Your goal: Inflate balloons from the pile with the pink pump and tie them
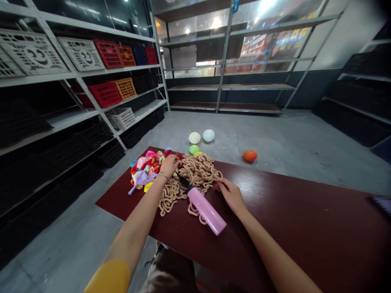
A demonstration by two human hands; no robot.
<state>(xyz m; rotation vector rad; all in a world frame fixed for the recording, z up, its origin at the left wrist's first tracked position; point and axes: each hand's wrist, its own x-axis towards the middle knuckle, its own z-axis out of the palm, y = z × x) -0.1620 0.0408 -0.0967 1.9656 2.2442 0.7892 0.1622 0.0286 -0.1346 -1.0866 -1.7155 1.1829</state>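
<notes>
My left hand (170, 164) reaches over the seam between a heap of limp coloured balloons (143, 178) and a tangled pile of tan cord (198, 169). Its fingers curl downward, and what they pinch, if anything, is hidden. Across the cord lies a pink hand pump (207, 211), its black nozzle end pointing towards my left hand. At the cord's right edge is my right hand (230, 196), fingers stretched out and slightly apart, close to the loops with nothing visible in them. Everything rests on a dark red table (275, 207).
Inflated balloons lie on the floor past the table: a cream one (194, 138), a pale blue one (209, 135), a green one (194, 149) and an orange one (250, 156). Shelving with crates (105, 54) runs along the left. A metal rack (226, 61) stands at the back.
</notes>
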